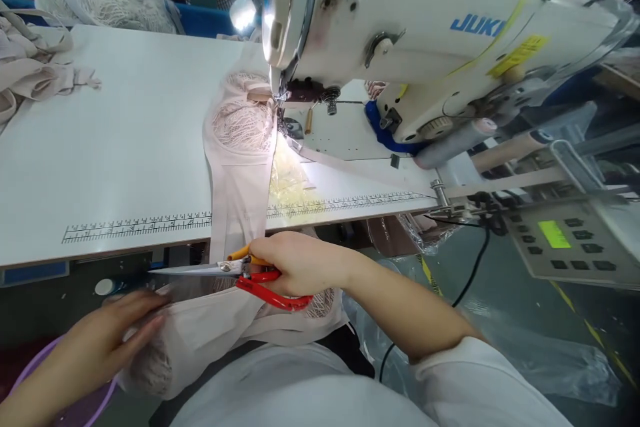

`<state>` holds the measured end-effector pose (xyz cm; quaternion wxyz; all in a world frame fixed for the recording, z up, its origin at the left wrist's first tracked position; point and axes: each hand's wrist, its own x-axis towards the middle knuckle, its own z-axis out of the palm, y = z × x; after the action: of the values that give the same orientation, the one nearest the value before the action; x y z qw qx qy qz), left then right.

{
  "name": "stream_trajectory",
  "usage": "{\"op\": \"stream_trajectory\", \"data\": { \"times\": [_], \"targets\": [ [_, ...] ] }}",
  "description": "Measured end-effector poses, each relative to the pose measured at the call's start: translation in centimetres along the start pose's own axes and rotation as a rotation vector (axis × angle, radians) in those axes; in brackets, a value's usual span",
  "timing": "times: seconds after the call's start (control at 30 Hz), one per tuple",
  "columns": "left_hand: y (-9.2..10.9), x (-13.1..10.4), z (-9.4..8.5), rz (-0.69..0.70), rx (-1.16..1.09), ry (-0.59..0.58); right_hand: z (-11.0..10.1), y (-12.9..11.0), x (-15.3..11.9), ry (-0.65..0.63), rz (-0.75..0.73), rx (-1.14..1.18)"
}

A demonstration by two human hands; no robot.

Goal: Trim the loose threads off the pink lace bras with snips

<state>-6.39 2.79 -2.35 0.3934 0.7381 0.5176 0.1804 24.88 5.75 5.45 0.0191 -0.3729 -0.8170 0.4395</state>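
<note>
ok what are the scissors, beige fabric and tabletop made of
Scissors: metal blades, probably steel by their silvery sheen; glossy red and orange grips, likely plastic. Beige fabric: thin, matte cloth, creasing softly; fibre unclear. Tabletop: smooth, white, perhaps laminate by its even surface.

A white top (300, 393) is worn, plain and loosely cut where visible, with soft creases across the front. The right sleeve (480, 380) is short, wide and white, and is ended near the elbow. The right forearm (400, 307) and left forearm (45, 373) are left bare. Black clothing (353, 353) is seen at the lap, mostly covered.
</note>
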Motion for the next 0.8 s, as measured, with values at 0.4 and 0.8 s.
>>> {"op": "stream_trajectory", "data": {
  "times": [0.4, 0.8],
  "targets": [
    [7.6, 0.9, 4.2, 0.097, -0.253, -0.051, -0.9, -1.8, 1.0, -0.088, -0.086, 0.060],
    [9.3, 1.1, 4.0, -0.434, -0.813, 0.092, -2.4, -1.2, 2.4, -0.006, -0.125, -0.029]
  ]
}}
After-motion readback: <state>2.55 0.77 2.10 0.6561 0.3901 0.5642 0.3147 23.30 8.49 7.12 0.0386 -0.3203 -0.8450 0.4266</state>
